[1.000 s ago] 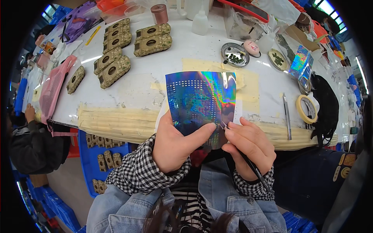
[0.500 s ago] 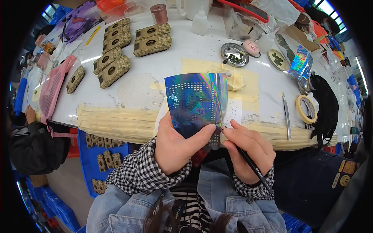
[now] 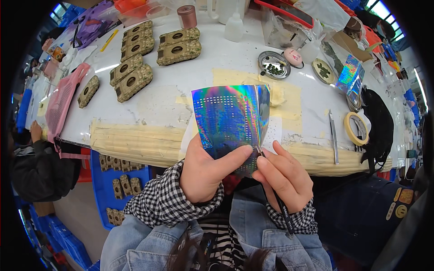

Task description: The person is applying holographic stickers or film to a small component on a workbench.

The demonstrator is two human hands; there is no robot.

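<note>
A shiny iridescent sticker sheet (image 3: 219,122) with rows of small rectangular marks is held up over the table's front edge. My left hand (image 3: 201,174) grips it from the lower left, thumb pressed across its face. In my right hand (image 3: 287,180) are slim black tweezers (image 3: 281,208), their tips meeting the sheet's lower right part by my left thumb. Whether a sticker is caught between the tips is too small to tell. A white paper (image 3: 273,131) lies partly behind the sheet.
Camouflage-coloured model hulls (image 3: 132,83) with round holes stand at the back left; more fill a blue tray (image 3: 100,198) below. Round dishes (image 3: 274,64) hold small green parts. To the right lie a metal craft tool (image 3: 333,137), masking tape roll (image 3: 356,128) and black bag (image 3: 377,122). A person (image 3: 43,167) sits left.
My right hand has shifted slightly left and the tweezers stand steeper, their tips still at the sheet. The sheet has tilted a little, so its colours shine brighter. My left hand keeps its grip.
</note>
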